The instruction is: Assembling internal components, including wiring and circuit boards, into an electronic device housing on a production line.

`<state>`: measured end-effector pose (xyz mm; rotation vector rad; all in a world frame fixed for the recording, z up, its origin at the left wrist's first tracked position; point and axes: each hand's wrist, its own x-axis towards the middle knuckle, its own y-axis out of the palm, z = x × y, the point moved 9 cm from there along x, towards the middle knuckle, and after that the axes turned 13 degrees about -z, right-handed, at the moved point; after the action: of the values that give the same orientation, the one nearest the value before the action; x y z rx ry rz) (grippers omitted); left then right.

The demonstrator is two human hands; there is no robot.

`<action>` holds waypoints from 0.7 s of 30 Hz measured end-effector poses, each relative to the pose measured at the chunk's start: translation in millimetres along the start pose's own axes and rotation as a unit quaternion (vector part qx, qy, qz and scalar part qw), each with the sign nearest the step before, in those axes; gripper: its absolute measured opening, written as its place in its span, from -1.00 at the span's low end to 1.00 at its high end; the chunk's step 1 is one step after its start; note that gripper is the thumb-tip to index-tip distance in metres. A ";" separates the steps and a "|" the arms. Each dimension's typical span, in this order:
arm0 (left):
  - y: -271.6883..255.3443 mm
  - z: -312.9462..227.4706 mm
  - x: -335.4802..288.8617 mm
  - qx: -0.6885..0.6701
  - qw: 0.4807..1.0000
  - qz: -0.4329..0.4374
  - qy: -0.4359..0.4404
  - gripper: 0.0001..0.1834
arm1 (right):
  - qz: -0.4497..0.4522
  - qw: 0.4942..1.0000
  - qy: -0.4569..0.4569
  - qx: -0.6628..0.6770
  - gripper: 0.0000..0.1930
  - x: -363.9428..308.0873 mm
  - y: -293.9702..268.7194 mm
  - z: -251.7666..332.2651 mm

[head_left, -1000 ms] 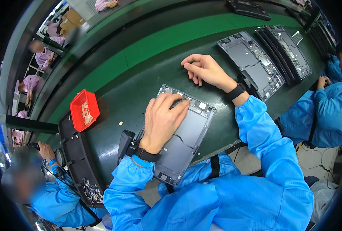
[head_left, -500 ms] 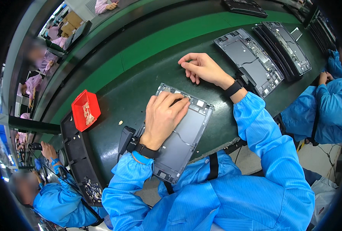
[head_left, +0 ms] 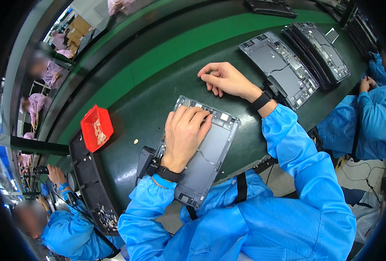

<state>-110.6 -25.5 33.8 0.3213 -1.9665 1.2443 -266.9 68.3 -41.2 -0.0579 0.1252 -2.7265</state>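
A grey laptop or tablet base with its insides bare lies tilted at the near edge of the green table. Over its upper part rests my left hand, thumb and forefinger brought together at a small dark spot near the top edge. Whatever they pinch is too small to make out. My right hand hovers above the table beyond the device, fingers loosely bent and nothing visible in them. A thin grey cable runs across the device's flat middle.
A red tray with pale scraps stands on the left, beside a black compartment tray holding small bits. Another opened device lies at right near a stack of them. Co-workers sit at left and right.
My left hand has shifted slightly on the device, its fingers still together at the top edge. My right hand has moved a little left and down. The device stays almost in place.
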 end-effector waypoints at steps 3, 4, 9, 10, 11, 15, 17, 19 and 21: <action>0.4 3.1 -2.1 -0.028 0.999 -0.001 -0.017 -0.86 | -0.002 1.000 0.003 0.002 -0.78 -0.2 1.1 0.2; 0.2 3.3 -2.0 -0.029 0.999 -0.001 -0.016 -0.86 | 0.000 1.000 0.006 0.004 -0.78 -0.1 1.5 0.0; -0.1 4.2 -0.7 -0.061 0.997 -0.001 -0.037 -0.86 | 0.000 1.000 0.006 0.010 -0.78 0.0 -0.4 -1.1; 0.0 4.2 -1.3 -0.061 0.997 -0.001 -0.037 -0.86 | 0.001 1.000 0.005 0.012 -0.77 0.1 -0.5 -1.0; 0.0 5.2 -2.0 -0.066 0.997 0.001 -0.041 -0.85 | 0.001 1.000 0.005 0.013 -0.77 0.2 -0.3 -0.4; 1.4 7.1 -1.5 -0.071 0.996 0.004 -0.044 -0.85 | 0.002 1.000 0.006 0.010 -0.77 -0.2 0.7 1.9; 2.3 7.1 -1.6 -0.074 0.996 0.004 -0.042 -0.85 | 0.003 1.000 0.005 0.010 -0.77 0.1 1.0 1.6; 2.3 6.7 -0.4 -0.076 0.996 0.003 -0.041 -0.86 | 0.002 1.000 0.004 0.009 -0.77 0.5 0.0 0.4; 2.9 5.8 1.0 -0.091 0.995 0.011 -0.039 -0.86 | 0.002 1.000 0.003 0.008 -0.77 -0.2 -0.3 1.5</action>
<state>-115.7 -28.9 31.2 0.2606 -2.1369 1.0708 -266.7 68.6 -39.7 -0.0447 0.1043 -2.7242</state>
